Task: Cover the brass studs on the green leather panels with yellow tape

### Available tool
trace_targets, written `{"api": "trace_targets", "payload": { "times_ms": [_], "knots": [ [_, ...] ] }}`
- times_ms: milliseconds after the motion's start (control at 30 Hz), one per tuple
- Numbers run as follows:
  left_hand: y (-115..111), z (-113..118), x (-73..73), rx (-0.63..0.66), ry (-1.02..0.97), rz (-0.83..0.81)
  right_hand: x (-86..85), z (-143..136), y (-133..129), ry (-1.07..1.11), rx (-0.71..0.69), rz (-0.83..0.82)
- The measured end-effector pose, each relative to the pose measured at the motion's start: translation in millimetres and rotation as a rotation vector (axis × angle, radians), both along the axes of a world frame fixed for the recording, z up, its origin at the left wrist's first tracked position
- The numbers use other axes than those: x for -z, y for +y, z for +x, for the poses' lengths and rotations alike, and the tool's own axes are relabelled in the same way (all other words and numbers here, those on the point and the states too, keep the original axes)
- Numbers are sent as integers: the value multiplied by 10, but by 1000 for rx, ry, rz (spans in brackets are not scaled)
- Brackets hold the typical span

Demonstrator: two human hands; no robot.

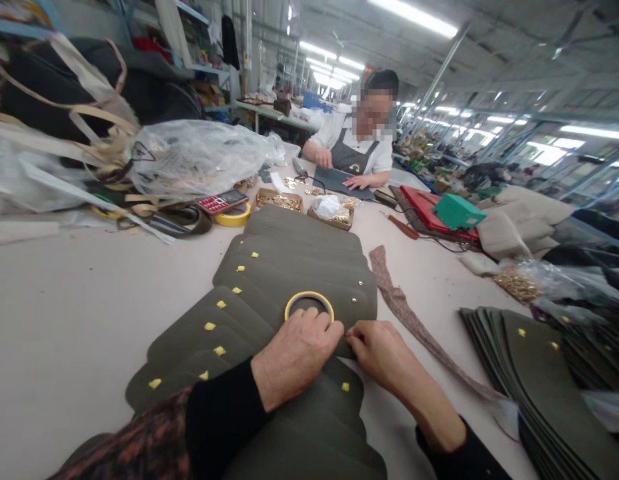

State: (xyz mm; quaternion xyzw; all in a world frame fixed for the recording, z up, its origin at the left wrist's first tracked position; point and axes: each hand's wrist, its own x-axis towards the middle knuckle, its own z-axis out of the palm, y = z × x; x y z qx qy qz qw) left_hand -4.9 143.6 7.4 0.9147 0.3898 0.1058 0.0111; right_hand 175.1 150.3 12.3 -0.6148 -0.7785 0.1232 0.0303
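Overlapping dark olive panels [299, 247] lie fanned out on the table in front of me, several with small yellow tape pieces [209, 326] stuck on them. My left hand [302, 350] is closed around the near side of a roll of yellow tape [309, 295], above the panels. Just to its right, my right hand [384, 350] has thumb and finger pinched together at the right edge of a panel. What sits in that pinch is too small to make out. Two small metal fittings [357, 291] show on a panel beyond the right hand.
Across the table a person [362, 143] handles a dark panel. Small boxes of gold-coloured fittings [279, 200] stand beyond my panels. A brown strip [404, 307] and stacked olive panels [514, 360] lie on the right. Plastic bags [199, 157] and straps crowd the left.
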Motion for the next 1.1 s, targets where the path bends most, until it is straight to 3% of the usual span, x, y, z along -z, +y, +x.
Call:
{"api": "trace_targets", "payload": {
  "times_ms": [100, 233, 333, 467, 533, 633, 767, 1100],
  "knots": [
    [-11, -19, -30, 8, -2, 4, -66, -36, 13, 18, 64, -24],
    [43, -82, -3, 51, -60, 6, -84, 14, -86, 105, 8, -99],
    [99, -128, 54, 89, -210, 17, -47, 86, -172, 263, -17, -130],
    [114, -136, 120, 152, -425, 34, -11, 126, -242, 642, 27, 85],
    [102, -115, 141, 157, -473, 43, -14, 111, -258, 743, -32, 226],
    [83, -77, 166, 134, -489, 54, -16, 65, -258, 730, -207, 377],
    [69, -50, 190, 145, -479, 77, 34, 16, -222, 673, -300, 489],
    [28, -26, 123, 111, -412, -45, 143, -11, -221, 538, -254, 707]
  ]
}}
